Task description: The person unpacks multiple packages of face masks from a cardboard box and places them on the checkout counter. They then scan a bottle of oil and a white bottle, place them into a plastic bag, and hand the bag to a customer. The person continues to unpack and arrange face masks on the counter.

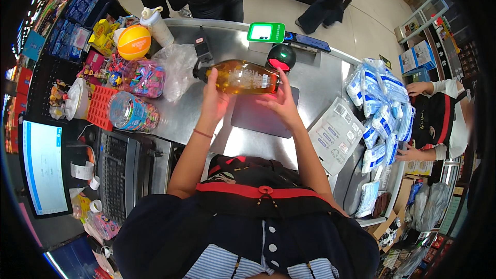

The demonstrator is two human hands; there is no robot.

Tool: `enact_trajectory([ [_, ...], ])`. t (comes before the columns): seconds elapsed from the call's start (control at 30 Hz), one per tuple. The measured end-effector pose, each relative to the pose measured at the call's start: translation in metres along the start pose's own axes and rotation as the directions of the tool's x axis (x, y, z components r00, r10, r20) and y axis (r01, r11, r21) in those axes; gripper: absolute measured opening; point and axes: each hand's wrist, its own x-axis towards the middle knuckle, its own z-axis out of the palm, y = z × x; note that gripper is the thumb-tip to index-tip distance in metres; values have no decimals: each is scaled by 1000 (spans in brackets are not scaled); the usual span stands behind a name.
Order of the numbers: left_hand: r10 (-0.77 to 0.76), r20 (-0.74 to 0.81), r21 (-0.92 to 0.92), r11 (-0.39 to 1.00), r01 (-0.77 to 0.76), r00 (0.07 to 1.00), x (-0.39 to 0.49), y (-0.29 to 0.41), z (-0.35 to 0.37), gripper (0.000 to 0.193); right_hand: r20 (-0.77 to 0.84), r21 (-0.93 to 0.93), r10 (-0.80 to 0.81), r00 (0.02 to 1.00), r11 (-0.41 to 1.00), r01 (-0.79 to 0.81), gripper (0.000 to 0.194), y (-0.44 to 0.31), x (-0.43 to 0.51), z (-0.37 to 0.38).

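A large bottle of amber liquid [246, 77] lies sideways between both hands above the metal checkout counter [186, 118]. My left hand [216, 99] grips it near its dark-capped end. At the base end, near a printed barcode, my right hand [282, 104] supports it with thumb and fingers spread around it. Just beyond the base stands a round black barcode scanner [282, 57], glowing red, and the red light falls on both hands. Beneath the bottle lies a dark square mat [267, 118]. A green-framed payment display [266, 32] stands behind the scanner.
Candy jars [131, 112], an orange ball [134, 42] and a white tumbler [157, 27] crowd the left side, above a keyboard [116, 174] and monitor [44, 168]. To the right are a flat printed package [335, 135] and blue-white packs [383, 112], beside another person's hands [410, 153].
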Motion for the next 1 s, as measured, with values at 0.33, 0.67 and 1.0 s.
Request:
enact_trajectory([
  [0.33,112,-121,182,979,-89,986,-60,-65,10,58,120,587,67,991,800,-125,54,80,28,-28],
  [0.67,39,-258,409,910,73,965,-71,-102,44,60,-110,653,248,963,748,-118,66,84,53,-49],
  [1.0,475,200,926,193,-323,857,-64,-99,50,94,-43,689,321,946,695,-205,59,63,33,-33],
])
